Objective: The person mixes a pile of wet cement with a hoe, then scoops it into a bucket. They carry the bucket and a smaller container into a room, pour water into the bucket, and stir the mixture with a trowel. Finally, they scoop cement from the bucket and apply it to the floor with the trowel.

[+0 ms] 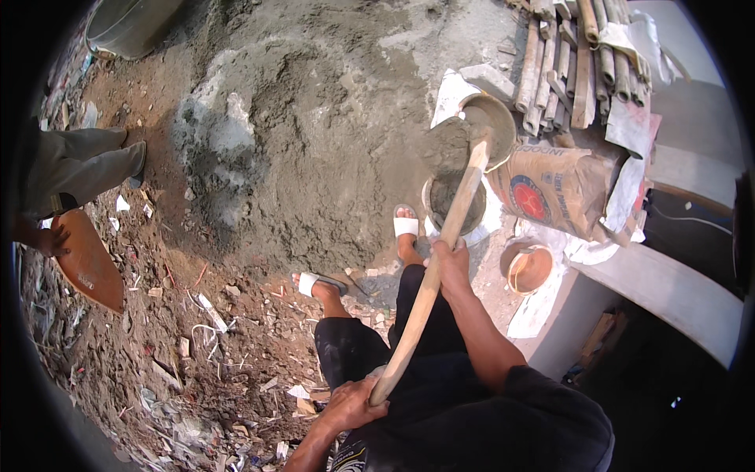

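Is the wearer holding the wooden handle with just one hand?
No, the left hand grips the wooden handle near its end, the right hand farther up.

Brown ground [153, 259] | broad grey mortar [314, 157] (lumpy) | grey tub [130, 35], upper left | scattered scraps [212, 312], lower left

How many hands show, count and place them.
3: left hand low on the wooden handle, right hand farther up, co-worker's hand against the brown blade; another may be hidden.
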The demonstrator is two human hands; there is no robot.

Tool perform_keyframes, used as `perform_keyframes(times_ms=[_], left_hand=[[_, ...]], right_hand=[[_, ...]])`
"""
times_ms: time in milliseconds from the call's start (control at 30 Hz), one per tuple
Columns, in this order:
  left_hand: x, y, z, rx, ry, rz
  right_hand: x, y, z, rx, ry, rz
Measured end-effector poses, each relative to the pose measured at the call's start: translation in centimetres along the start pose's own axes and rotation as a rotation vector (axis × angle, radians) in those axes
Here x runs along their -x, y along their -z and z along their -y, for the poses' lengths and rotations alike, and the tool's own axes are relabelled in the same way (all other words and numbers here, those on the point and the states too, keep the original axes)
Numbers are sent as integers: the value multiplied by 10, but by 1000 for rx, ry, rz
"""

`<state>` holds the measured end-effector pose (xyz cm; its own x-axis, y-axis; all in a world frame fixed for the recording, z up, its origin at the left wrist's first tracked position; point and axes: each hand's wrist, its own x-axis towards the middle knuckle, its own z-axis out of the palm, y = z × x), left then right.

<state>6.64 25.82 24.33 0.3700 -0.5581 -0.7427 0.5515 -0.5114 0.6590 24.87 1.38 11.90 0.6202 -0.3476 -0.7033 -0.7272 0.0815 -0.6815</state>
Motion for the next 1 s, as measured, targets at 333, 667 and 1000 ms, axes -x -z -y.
perform_keyframes(times_ms=[333,667,1000], left_hand=[[-201,-17,107,-241,-27,-756],[-100,-18,20,-71,-92,-709],[-257,122,50,515,250,-702]], right_hand=[[-59,18,31,28,267,-146],[-44,-58,26,-129,51,225],[98,261,-204,326,-301,-154]])
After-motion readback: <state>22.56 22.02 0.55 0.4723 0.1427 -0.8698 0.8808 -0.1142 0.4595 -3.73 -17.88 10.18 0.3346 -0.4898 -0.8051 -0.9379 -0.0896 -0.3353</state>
